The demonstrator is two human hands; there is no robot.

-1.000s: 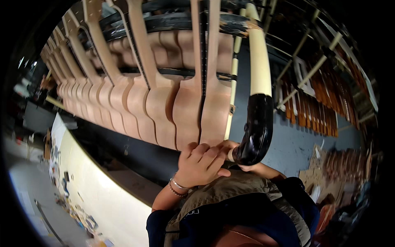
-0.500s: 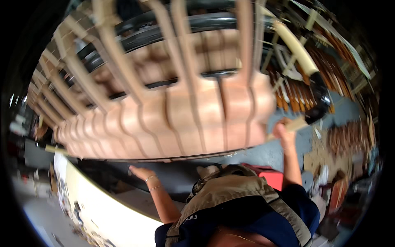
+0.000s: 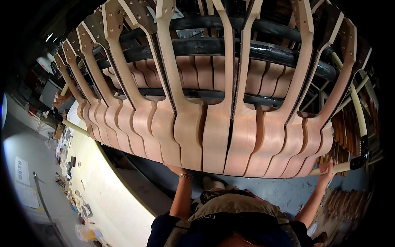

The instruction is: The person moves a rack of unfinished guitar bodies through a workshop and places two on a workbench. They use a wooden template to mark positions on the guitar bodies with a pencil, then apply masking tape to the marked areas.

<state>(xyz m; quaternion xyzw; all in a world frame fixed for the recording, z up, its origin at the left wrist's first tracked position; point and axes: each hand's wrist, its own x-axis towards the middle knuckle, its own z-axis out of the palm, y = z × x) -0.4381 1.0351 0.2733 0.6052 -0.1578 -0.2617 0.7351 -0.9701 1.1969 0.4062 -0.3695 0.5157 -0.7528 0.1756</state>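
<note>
Many guitars (image 3: 187, 136) stand before me, some cut off above. They partly hide my left hand (image 3: 175, 169); how open, I cannot tell. My right hand (image 3: 327, 168) is curled around the cream rail (image 3: 342, 167).

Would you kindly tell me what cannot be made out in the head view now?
Left hand: head view; fingers hidden by the guitar bodies, so its grip cannot be told.
Back row: head view; partly hidden by necks and black bars.
Middle headstocks: head view; cut off by the top edge.
Other person's hand: head view; too small to tell its exact finger positions.
</note>
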